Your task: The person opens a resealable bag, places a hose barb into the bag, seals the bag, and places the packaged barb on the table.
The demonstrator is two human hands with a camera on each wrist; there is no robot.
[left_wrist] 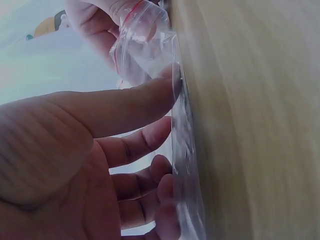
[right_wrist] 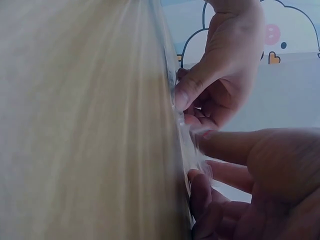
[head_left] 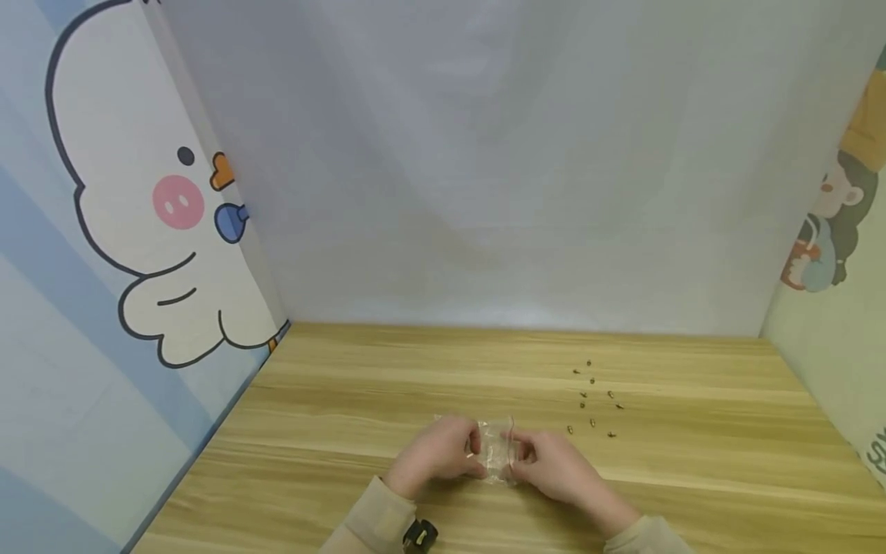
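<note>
A small clear plastic zip bag (head_left: 494, 448) lies on the wooden table (head_left: 346, 431) near its front edge, held between both hands. My left hand (head_left: 443, 450) pinches the bag's left side and my right hand (head_left: 550, 460) pinches its right side. In the left wrist view the thumb and curled fingers of the left hand (left_wrist: 165, 107) press on the bag (left_wrist: 150, 55), whose top has a red strip. In the right wrist view the right hand (right_wrist: 197, 160) grips the bag (right_wrist: 182, 130) just below the left hand (right_wrist: 220, 75). What the bag contains cannot be told.
Several tiny dark screws (head_left: 591, 400) lie scattered on the table to the right of the hands. A cartoon duck panel (head_left: 152, 200) walls the left side, a white sheet the back, and another cartoon panel (head_left: 831, 231) the right. A black strap device (head_left: 418, 533) sits at the left wrist.
</note>
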